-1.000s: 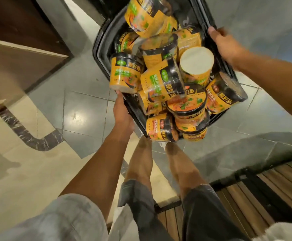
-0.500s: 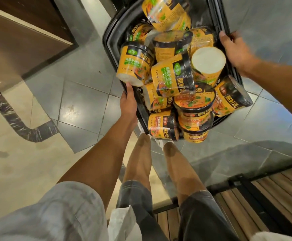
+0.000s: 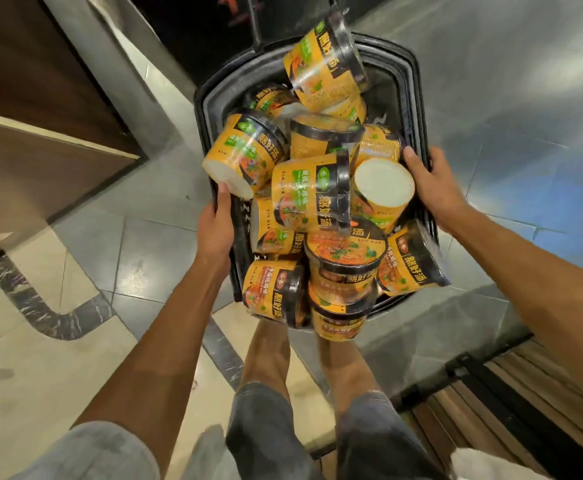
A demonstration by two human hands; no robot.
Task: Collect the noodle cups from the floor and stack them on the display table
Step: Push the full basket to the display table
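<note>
I carry a black plastic tray piled with several yellow-and-black noodle cups, lying on their sides and on top of each other. One cup sits highest at the far end. Another cup leans over the tray's left rim. My left hand grips the left edge of the tray, just under that cup. My right hand holds the right edge, beside a cup showing its white bottom. The tray is held above the floor in front of my legs.
Grey floor tiles lie below, with cream tiles and a dark curved inlay at the left. A brown wooden counter stands at the left. A slatted wooden strip lies at the lower right.
The tray and cups have shifted toward the middle of the view as I walk. The wooden counter at the left has come closer. Both hands keep their hold on the tray.
</note>
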